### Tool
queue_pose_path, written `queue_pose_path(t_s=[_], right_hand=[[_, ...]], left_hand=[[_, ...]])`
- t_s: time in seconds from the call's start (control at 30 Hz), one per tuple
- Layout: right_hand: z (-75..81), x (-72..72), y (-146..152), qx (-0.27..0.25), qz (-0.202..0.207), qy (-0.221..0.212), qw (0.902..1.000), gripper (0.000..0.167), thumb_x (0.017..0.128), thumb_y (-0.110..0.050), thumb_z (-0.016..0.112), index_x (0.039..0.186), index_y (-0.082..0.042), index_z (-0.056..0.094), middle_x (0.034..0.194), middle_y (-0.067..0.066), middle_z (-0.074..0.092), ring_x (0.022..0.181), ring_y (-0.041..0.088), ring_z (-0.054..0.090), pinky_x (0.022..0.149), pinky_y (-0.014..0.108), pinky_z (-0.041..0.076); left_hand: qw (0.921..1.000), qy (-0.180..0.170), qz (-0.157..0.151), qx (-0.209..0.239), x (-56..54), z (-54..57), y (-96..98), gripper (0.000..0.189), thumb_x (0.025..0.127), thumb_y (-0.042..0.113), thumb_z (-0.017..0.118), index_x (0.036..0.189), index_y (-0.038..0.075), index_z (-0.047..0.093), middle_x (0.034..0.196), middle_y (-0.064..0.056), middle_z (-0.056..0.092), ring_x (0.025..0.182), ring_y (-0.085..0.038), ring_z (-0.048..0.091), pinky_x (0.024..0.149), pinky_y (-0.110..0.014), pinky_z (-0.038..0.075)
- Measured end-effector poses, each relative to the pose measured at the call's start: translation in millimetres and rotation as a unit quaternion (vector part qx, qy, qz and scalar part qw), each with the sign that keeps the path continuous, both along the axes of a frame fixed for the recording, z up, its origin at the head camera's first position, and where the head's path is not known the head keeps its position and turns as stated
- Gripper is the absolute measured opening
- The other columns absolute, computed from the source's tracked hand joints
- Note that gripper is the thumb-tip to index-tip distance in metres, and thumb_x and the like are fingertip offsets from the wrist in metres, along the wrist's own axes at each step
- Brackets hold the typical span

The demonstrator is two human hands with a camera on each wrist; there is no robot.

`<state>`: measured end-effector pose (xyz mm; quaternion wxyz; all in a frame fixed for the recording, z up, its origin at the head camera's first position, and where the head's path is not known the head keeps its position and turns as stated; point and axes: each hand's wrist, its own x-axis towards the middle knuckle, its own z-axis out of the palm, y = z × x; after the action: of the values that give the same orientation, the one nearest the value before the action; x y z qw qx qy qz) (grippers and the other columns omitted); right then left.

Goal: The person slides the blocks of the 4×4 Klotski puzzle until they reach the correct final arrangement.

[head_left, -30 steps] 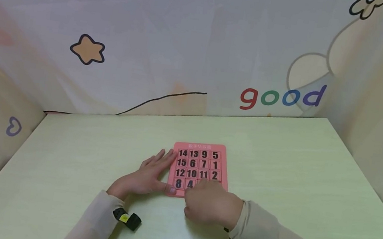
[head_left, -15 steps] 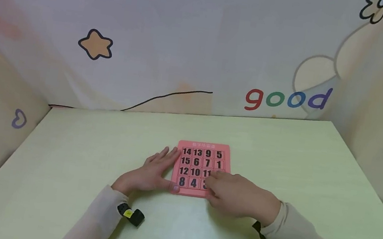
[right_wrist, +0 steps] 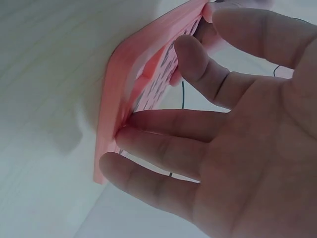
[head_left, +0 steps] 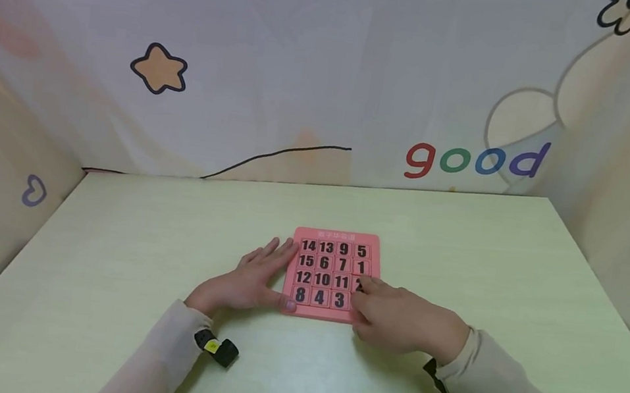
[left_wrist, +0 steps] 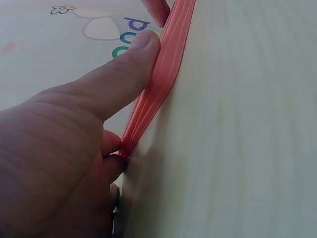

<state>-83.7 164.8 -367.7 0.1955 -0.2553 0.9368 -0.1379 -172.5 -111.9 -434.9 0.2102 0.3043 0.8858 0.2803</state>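
A pink sliding number puzzle (head_left: 333, 275) lies flat on the pale green table (head_left: 462, 256), with black numbers on its tiles. My left hand (head_left: 265, 276) lies flat against the puzzle's left edge, fingers straight and thumb at the near left corner. In the left wrist view the thumb (left_wrist: 124, 69) presses on the puzzle's pink rim (left_wrist: 163, 74). My right hand (head_left: 381, 305) sits at the puzzle's right side, its forefinger on the 2 tile in the right column. In the right wrist view its fingers (right_wrist: 198, 64) reach over the puzzle's edge (right_wrist: 116, 99) onto the tiles.
Printed cloth walls (head_left: 309, 56) close in the table at the back and on both sides. A black strap with a yellow tag (head_left: 216, 347) is on my left wrist. Bare tabletop lies all around the puzzle.
My right hand has moved right and up from the bottom row to the right column. The 3 tile now shows in the bottom row. The left hand has stayed put.
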Motion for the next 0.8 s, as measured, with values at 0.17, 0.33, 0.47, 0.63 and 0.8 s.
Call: queue_pose_path(t_s=[0.17, 0.33, 0.47, 0.63, 0.8], right_hand=[[2.3, 1.0, -0.3, -0.006, 0.013, 0.012, 0.9998, 0.020, 0.099, -0.015, 0.058, 0.080, -0.015, 0.052, 0.129, 0.021, 0.061, 0.125, 0.033, 0.055, 0.084, 0.041, 0.047], [5.9, 2.1, 0.9, -0.027, 0.015, 0.010, 0.9995, 0.021, 0.099, -0.015, 0.061, 0.080, -0.016, 0.052, 0.073, -0.003, 0.048, 0.069, 0.013, 0.046, 0.063, 0.031, 0.040], [8.4, 1.5, 2.1, -0.038, 0.016, -0.006, 0.9991, 0.022, 0.099, -0.015, 0.061, 0.079, -0.017, 0.052, 0.067, -0.005, 0.044, 0.062, 0.010, 0.041, 0.060, 0.029, 0.037], [4.2, -6.1, 4.8, -0.038, 0.010, -0.002, 0.9992, 0.009, 0.099, -0.017, 0.062, 0.091, -0.013, 0.059, 0.103, 0.012, 0.065, 0.098, 0.024, 0.062, 0.079, 0.037, 0.050], [-6.6, -16.6, 9.2, -0.024, -0.024, -0.002, 0.9994, 0.014, 0.099, -0.023, 0.063, 0.103, -0.011, 0.057, 0.162, 0.025, 0.024, 0.150, 0.040, 0.018, 0.113, 0.059, 0.031]], left_hand=[[1.0000, -0.006, 0.004, -0.002, 0.7, 1.3, 0.8, 0.109, 0.086, 0.053, 0.075, 0.164, 0.018, 0.007, 0.169, 0.001, 0.001, 0.152, -0.020, -0.014, 0.121, -0.047, -0.007], [0.9999, -0.012, 0.010, -0.003, 1.7, 2.0, 0.8, 0.110, 0.085, 0.053, 0.076, 0.164, 0.019, 0.007, 0.168, 0.004, 0.000, 0.152, -0.019, -0.015, 0.121, -0.047, -0.007], [0.9999, -0.011, 0.009, -0.003, 1.5, 2.4, 0.6, 0.111, 0.085, 0.054, 0.076, 0.164, 0.020, 0.006, 0.168, 0.004, -0.001, 0.152, -0.019, -0.015, 0.120, -0.048, -0.007], [1.0000, -0.006, 0.003, -0.001, 0.7, 1.8, 0.2, 0.111, 0.085, 0.053, 0.076, 0.164, 0.019, 0.005, 0.168, 0.003, -0.001, 0.152, -0.019, -0.015, 0.120, -0.046, -0.007], [1.0000, -0.009, 0.003, -0.001, 0.6, 1.2, -0.1, 0.112, 0.085, 0.053, 0.076, 0.164, 0.019, 0.004, 0.168, 0.004, -0.002, 0.152, -0.019, -0.015, 0.120, -0.046, -0.007]])
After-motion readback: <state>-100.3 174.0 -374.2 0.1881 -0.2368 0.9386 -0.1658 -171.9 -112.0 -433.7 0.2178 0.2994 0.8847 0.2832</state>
